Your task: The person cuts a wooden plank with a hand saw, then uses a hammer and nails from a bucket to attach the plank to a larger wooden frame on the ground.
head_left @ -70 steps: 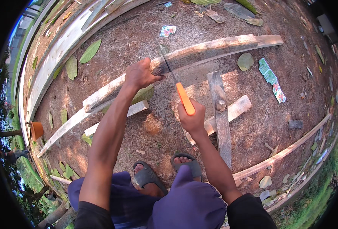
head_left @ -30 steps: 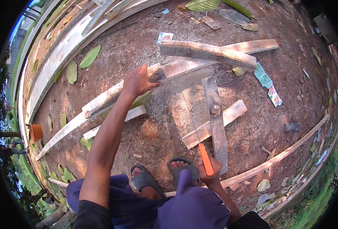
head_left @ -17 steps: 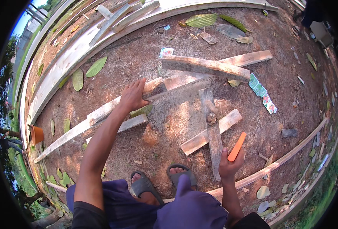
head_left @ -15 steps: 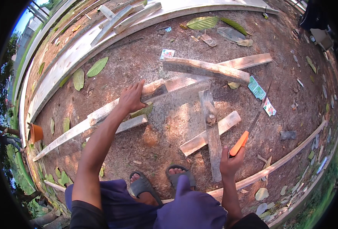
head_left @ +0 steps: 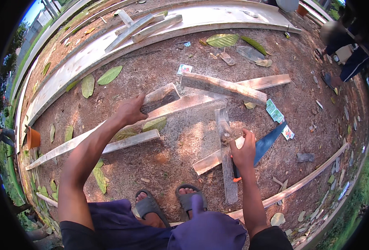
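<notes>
My left hand [head_left: 131,109] grips the near end of a short piece of wood [head_left: 162,99], which lies tilted on a long plank [head_left: 184,104] on the ground. Over a handsaw, my right hand [head_left: 245,151] hovers with its fingers apart and nothing visible in them. The saw's broad blade [head_left: 269,141] lies flat, pointing away to the right. Its orange and black handle [head_left: 236,173] is partly hidden under my hand, beside two crossed pieces of wood [head_left: 229,179].
Another thick wood piece [head_left: 224,86] rests across the long plank. A shorter strip [head_left: 132,141] lies near my left forearm. Pale boards [head_left: 234,18] run along the back, with offcuts stacked on them. An orange pot [head_left: 33,138] stands far left. Another person [head_left: 347,46] is at the far right.
My right hand has let go of the saw and moved up and left; the saw now lies flat. My left hand has taken the short wood piece and shifted it slightly left.
</notes>
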A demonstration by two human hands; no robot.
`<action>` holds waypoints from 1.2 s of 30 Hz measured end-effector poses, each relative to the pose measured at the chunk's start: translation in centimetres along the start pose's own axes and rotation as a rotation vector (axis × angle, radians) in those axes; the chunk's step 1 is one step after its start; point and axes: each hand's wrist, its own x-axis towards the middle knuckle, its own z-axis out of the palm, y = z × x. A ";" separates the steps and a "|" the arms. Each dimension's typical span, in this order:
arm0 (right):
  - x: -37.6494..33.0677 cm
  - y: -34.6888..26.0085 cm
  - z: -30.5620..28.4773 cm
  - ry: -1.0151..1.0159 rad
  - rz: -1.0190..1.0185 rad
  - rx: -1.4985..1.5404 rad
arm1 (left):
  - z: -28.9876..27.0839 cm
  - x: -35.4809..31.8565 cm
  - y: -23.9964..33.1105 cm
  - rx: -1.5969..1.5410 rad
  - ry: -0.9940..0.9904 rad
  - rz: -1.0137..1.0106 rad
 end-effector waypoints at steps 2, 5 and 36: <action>3.9 0.6 0.8 0.059 -0.104 -0.048 | -2.3 -0.6 0.2 -0.038 0.009 -0.034; 9.8 1.9 2.3 0.114 -0.227 -0.197 | -6.0 -2.4 0.4 -0.054 0.012 -0.077; 1.6 2.6 -0.4 0.033 -0.226 -0.365 | 12.2 -29.2 -0.8 -0.564 -0.508 -0.284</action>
